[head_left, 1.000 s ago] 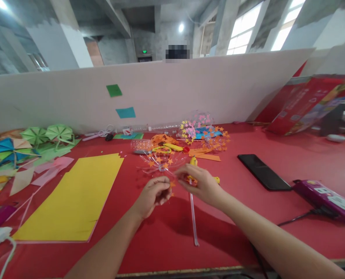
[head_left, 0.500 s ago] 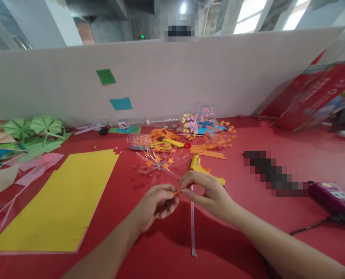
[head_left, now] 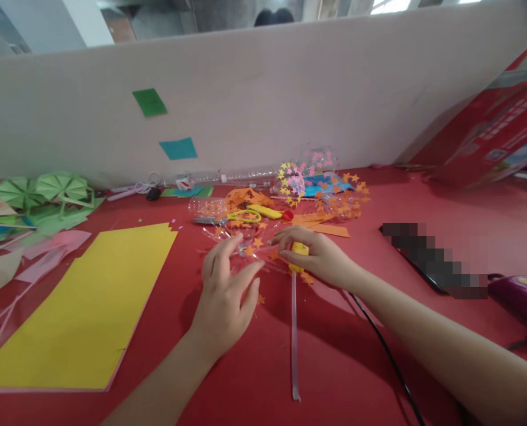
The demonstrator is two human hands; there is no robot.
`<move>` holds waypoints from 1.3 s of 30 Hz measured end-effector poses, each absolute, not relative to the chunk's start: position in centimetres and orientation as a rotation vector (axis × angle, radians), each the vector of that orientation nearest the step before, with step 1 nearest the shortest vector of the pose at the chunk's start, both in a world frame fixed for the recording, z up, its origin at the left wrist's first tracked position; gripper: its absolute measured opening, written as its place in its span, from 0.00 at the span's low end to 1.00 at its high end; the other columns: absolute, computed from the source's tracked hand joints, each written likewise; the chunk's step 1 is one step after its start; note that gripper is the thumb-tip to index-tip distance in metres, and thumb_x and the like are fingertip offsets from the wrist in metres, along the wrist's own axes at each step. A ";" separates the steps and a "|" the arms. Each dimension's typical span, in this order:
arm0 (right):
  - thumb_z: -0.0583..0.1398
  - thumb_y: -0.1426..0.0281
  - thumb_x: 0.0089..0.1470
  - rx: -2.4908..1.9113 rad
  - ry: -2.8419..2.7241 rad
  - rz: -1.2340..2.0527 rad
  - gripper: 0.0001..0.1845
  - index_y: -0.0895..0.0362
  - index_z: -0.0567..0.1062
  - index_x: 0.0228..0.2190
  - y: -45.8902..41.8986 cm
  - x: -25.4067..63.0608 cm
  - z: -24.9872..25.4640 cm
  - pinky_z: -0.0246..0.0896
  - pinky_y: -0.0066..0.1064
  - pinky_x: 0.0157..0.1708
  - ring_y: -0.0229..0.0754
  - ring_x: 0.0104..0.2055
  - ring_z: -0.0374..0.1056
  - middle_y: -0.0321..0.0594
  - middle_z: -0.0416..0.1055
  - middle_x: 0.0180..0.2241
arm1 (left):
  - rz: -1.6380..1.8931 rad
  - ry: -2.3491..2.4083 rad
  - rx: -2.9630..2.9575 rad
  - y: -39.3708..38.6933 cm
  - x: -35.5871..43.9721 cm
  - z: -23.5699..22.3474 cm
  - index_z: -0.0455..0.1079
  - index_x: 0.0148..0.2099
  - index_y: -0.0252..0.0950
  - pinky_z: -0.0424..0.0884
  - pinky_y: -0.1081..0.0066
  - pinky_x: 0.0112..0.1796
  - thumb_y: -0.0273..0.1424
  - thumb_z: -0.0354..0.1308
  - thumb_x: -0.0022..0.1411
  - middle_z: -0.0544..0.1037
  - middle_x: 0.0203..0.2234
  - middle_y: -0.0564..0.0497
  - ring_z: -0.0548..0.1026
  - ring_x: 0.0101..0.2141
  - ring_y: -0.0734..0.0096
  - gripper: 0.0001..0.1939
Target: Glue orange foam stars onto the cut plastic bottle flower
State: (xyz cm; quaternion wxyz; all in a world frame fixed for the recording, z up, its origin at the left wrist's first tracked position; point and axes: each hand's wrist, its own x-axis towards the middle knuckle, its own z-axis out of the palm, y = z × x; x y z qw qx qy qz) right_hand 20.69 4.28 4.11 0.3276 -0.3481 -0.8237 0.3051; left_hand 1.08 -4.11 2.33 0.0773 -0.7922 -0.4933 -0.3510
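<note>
My left hand is open, thumb and fingers spread, over the near left side of a cut clear plastic bottle piece, whose thin strips fan out and carry orange stars. My right hand is curled at the bottle piece's right side, its thumb and fingertips close together. An orange star shows beside these fingertips; whether they grip it or a strip is hard to see. Beneath the right hand lies a yellow glue gun, partly covered, with a clear glue stick extending toward me.
Yellow paper sheets lie on the left. Behind the bottle piece are yellow-handled scissors, orange paper and star-covered plastic pieces. A dark blurred object lies at right. A black cord runs below my right forearm.
My hands have come apart from a small orange piece held between them. Both moved forward to the bottle piece, the left one opening. The view has tilted down.
</note>
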 end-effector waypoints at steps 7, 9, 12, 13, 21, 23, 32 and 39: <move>0.57 0.74 0.52 -0.903 -2.162 0.943 0.03 0.55 0.70 0.27 2.3 20.3 4.2 0.61 0.37 0.46 0.43 0.44 0.69 0.41 0.74 0.39 | -0.931 -1.541 -2.264 -3.5 0.8 2.0 0.67 0.51 0.38 0.54 0.44 0.56 0.24 0.53 0.60 0.52 0.60 0.40 0.53 0.60 0.47 0.16; 0.57 0.74 0.52 -0.895 -2.172 0.980 0.04 0.55 0.70 0.28 1.8 20.1 4.3 0.62 0.36 0.45 0.43 0.44 0.69 0.40 0.74 0.39 | -0.953 -1.546 -2.262 -3.4 0.5 1.9 0.67 0.51 0.38 0.55 0.45 0.56 0.25 0.52 0.61 0.52 0.60 0.40 0.54 0.60 0.48 0.16; 0.57 0.75 0.52 -0.889 -2.188 0.982 0.04 0.55 0.71 0.29 1.3 19.9 4.4 0.62 0.35 0.44 0.43 0.44 0.69 0.40 0.74 0.40 | -1.002 -1.573 -2.276 -3.0 0.4 1.6 0.68 0.50 0.38 0.56 0.46 0.56 0.26 0.53 0.61 0.53 0.60 0.41 0.54 0.60 0.49 0.14; 0.57 0.75 0.52 -0.895 -2.191 0.976 0.04 0.54 0.71 0.28 1.2 19.8 4.4 0.63 0.35 0.43 0.43 0.44 0.69 0.40 0.74 0.40 | -1.021 -1.588 -2.278 -2.8 0.4 1.5 0.68 0.49 0.38 0.56 0.46 0.56 0.26 0.53 0.61 0.54 0.60 0.41 0.54 0.60 0.49 0.13; 0.57 0.74 0.52 -0.911 -2.176 0.937 0.04 0.54 0.71 0.28 0.9 19.4 4.5 0.62 0.33 0.40 0.41 0.40 0.70 0.37 0.74 0.38 | -1.233 -1.616 -2.252 -1.7 0.9 1.1 0.72 0.41 0.40 0.58 0.49 0.55 0.29 0.54 0.61 0.58 0.57 0.45 0.58 0.58 0.55 0.07; 0.56 0.73 0.52 -0.927 -2.118 0.899 0.04 0.54 0.71 0.28 0.8 19.4 4.5 0.62 0.32 0.38 0.40 0.37 0.69 0.37 0.74 0.35 | -1.229 -1.597 -2.250 -1.8 1.0 1.2 0.72 0.40 0.40 0.58 0.49 0.55 0.29 0.54 0.61 0.58 0.57 0.46 0.58 0.58 0.56 0.06; 0.57 0.69 0.51 -0.979 -1.820 1.176 0.04 0.55 0.70 0.27 1.2 18.2 3.2 0.61 0.27 0.31 0.35 0.29 0.66 0.34 0.70 0.26 | -1.188 -1.547 -2.282 -2.1 1.1 1.1 0.73 0.37 0.39 0.60 0.50 0.54 0.25 0.54 0.60 0.60 0.56 0.45 0.59 0.55 0.55 0.07; 0.58 0.67 0.49 -1.051 -1.692 1.300 0.06 0.56 0.69 0.25 1.4 18.0 3.0 0.62 0.28 0.31 0.36 0.28 0.65 0.34 0.69 0.25 | -1.198 -1.532 -2.302 -2.1 1.2 1.1 0.73 0.35 0.39 0.61 0.50 0.53 0.24 0.54 0.59 0.62 0.55 0.46 0.61 0.54 0.55 0.08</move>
